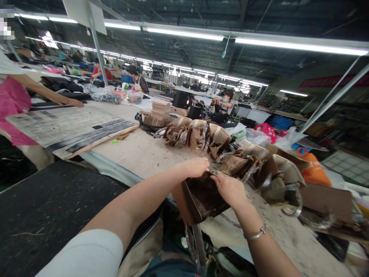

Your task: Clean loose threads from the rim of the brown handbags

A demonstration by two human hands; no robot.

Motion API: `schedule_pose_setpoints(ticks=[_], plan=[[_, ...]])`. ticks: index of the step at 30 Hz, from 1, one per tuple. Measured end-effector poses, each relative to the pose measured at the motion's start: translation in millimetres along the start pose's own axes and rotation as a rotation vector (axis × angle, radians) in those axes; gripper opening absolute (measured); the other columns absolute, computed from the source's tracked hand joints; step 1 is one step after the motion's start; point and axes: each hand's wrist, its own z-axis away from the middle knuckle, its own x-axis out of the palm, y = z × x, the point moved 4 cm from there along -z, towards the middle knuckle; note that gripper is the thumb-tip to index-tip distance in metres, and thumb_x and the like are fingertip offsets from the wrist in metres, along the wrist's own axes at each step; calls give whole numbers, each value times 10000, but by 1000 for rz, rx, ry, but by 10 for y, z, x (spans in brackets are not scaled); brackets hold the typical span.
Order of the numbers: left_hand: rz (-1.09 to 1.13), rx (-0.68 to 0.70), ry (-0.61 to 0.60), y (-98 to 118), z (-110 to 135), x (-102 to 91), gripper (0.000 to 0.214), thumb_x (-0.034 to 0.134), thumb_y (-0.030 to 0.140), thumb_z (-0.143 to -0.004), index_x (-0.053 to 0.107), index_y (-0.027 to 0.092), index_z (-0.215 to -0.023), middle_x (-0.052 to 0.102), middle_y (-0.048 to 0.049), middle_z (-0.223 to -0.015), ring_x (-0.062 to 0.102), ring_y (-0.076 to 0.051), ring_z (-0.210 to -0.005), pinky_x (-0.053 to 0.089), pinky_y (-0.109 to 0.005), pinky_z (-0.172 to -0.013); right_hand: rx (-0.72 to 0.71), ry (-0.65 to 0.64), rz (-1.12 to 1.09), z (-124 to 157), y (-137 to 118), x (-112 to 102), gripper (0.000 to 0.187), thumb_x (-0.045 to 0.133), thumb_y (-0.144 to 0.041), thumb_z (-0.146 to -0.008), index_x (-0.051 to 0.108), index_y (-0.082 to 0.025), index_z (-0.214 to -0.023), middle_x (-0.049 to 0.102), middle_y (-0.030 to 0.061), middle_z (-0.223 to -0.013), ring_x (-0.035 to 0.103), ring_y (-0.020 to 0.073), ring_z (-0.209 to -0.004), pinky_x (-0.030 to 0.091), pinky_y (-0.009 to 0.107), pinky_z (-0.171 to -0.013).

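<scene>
A dark brown handbag (206, 196) is tilted at the near edge of the table, its wrapped straps hanging down toward my lap. My left hand (196, 167) is closed on the far side of its upper edge. With thumb and fingers pinched, my right hand (230, 187) grips the same edge a little to the right. The fingertips of both hands are close together there, and what exactly lies between them is too small to make out. Beyond my hands, several similar brown bags (217, 140) with pale bases and plastic-wrapped handles lie in a row.
A stack of tan boards (160, 110) stands behind the bags. At left a worn board (95, 130) overhangs the table, and another person's arm (49, 87) reaches over it. A black surface (57, 207) lies near left. An orange bag (314, 169) is at right.
</scene>
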Motion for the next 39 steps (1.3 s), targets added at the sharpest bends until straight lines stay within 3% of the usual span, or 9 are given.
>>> schedule_pose_setpoints(ticks=[5,9,14,19,27,32,35,39], plan=[[0,14,12,-27,-5,33,274,415,300,-887,601,98,-876,585,-106,-920,573,-190,-846,457,-294,-764,-3,-111,-12,17,0,49,358,572,-520,-786,530,-220,-978,651,43,-775,621,210,-710,371,250,-531],[14,5,3,-23,1,6,259,430,292,-879,601,98,-858,587,-110,-922,577,-190,-831,460,-293,-748,16,-142,-9,-10,22,85,269,482,-472,-857,570,-218,-873,650,49,-744,622,211,-700,381,258,-545],[20,-16,-16,-14,-5,-12,268,416,295,-885,601,103,-854,585,-106,-922,578,-187,-823,460,-288,-737,52,-167,-43,-56,38,27,455,334,-550,-895,621,-209,-799,651,78,-712,620,216,-669,394,277,-560],[3,-17,2,-25,-13,-1,256,433,291,-880,606,104,-850,584,-100,-896,577,-182,-832,455,-278,-748,17,-115,-39,-151,-43,-67,367,375,-481,-906,618,-212,-848,664,58,-828,622,189,-766,403,245,-601],[18,35,7,-52,13,4,255,436,297,-882,602,108,-842,581,-96,-923,563,-176,-837,444,-274,-763,4,-63,-7,-209,-126,-1,334,362,-357,-929,604,-178,-783,667,69,-810,624,187,-756,402,230,-613],[69,-71,69,-129,42,-145,279,427,305,-891,595,109,-784,590,-89,-877,550,-165,-848,417,-255,-786,-34,-49,-14,-218,-113,-3,343,355,-349,-933,603,-172,-775,664,66,-793,623,178,-762,390,222,-610],[147,-69,69,-143,104,-208,242,527,361,-834,583,128,-804,589,-64,-891,546,-157,-839,413,-245,-764,-45,-39,-21,-247,-83,19,351,345,-351,-936,598,-180,-760,665,54,-787,623,178,-750,385,226,-607],[171,-154,48,-195,193,-200,389,685,457,-666,554,151,-868,568,-49,-909,540,-176,-834,421,-258,-723,-30,-51,-25,-276,-56,58,366,341,-366,-935,600,-188,-747,668,48,-796,623,182,-756,386,236,-615]])
